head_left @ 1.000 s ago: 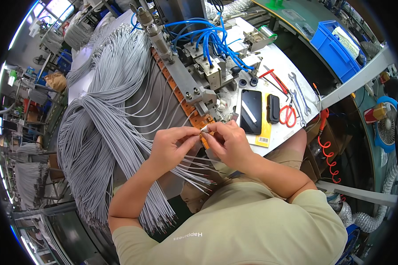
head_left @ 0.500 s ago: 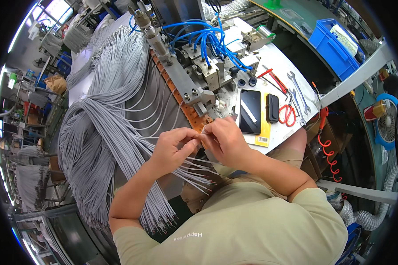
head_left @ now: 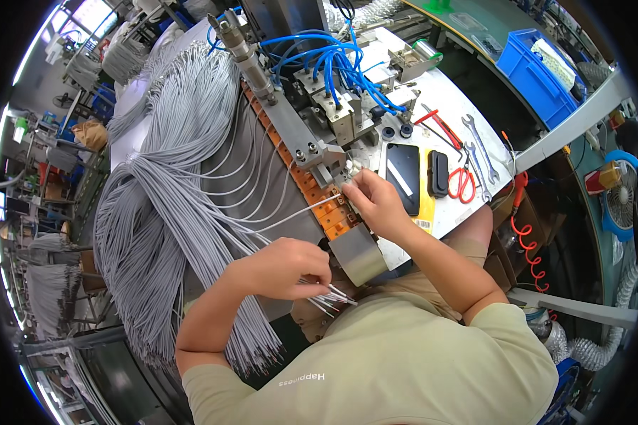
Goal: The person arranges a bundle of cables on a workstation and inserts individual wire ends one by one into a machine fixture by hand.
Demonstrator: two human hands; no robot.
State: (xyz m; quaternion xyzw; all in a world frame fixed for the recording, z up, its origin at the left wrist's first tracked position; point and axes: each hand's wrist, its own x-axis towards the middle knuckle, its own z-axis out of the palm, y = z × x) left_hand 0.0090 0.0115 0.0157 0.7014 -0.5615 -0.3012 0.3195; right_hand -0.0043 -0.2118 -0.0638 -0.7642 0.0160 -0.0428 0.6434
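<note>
My right hand (head_left: 377,207) is at the front of the bench machine (head_left: 326,159), thumb and fingers pinched. A single grey cable (head_left: 301,211) runs over the orange rail (head_left: 327,212) to these fingertips, which cover its end. Lower and to the left, my left hand (head_left: 290,270) is closed at the loose ends of several grey cables (head_left: 339,294); its curled fingers partly hide what they grip. The big bundle of grey cables (head_left: 184,212) fans out left of my left hand. A grey metal block (head_left: 358,255) sits at the rail's near end, between my arms.
Right of the machine lie a dark phone-like device (head_left: 402,177), a black case (head_left: 437,173), red-handled scissors (head_left: 462,185), pliers (head_left: 443,131) and wrenches (head_left: 478,152). Blue air hoses (head_left: 333,60) loop over the machine. A blue crate (head_left: 539,78) stands farther right.
My hands have come apart. The right hand has moved up to the machine with a cable end, drawing the cable over the rail; the left has dropped to the loose cable ends.
</note>
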